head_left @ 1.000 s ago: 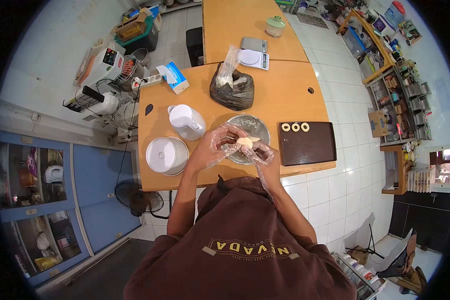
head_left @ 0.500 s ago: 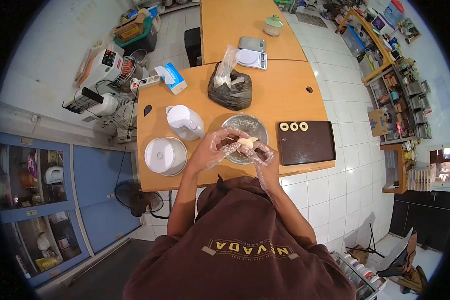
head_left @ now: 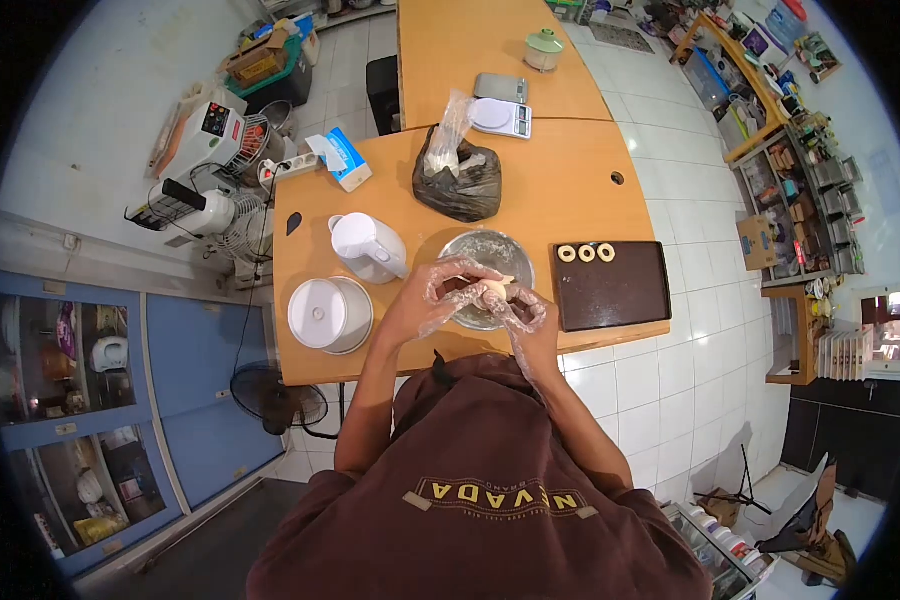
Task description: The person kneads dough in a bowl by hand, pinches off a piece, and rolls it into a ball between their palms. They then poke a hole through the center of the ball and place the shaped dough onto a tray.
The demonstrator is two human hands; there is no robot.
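My left hand and my right hand, both in clear plastic gloves, meet over the near side of a metal bowl. Between their fingertips is a small lump of pale dough, pinched from both sides. Fingers cover much of the lump, so its full shape is hidden. Whitish dough or flour residue coats the bowl's inside. To the right lies a dark baking tray, with three pale dough rings in a row near its far left corner.
A white jug and a white lidded tub stand left of the bowl. Beyond it sit a black plastic bag, a white kitchen scale and a tissue box. A floor fan is at the table's left.
The fingers have shifted slightly around the dough, and less of it shows now. Both hands stay over the bowl. The rings on the tray are unchanged.
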